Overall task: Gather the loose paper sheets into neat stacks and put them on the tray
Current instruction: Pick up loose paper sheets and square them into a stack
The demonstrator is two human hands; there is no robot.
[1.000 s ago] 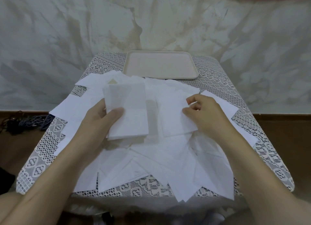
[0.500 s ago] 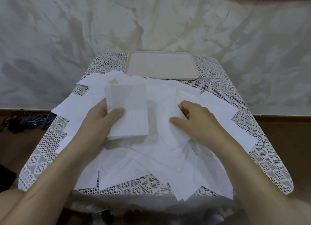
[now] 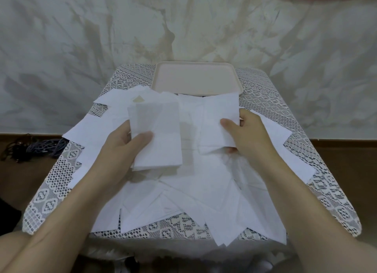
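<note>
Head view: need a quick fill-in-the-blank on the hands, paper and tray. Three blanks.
1. The right hand pinches a sheet, while the stack of sheets is in the ____ hand.
2. The tray at the far side of the table holds ____ sheets.
3. The tablecloth under the loose sheets is made of white ____.

Missing words: left; no; lace
</note>
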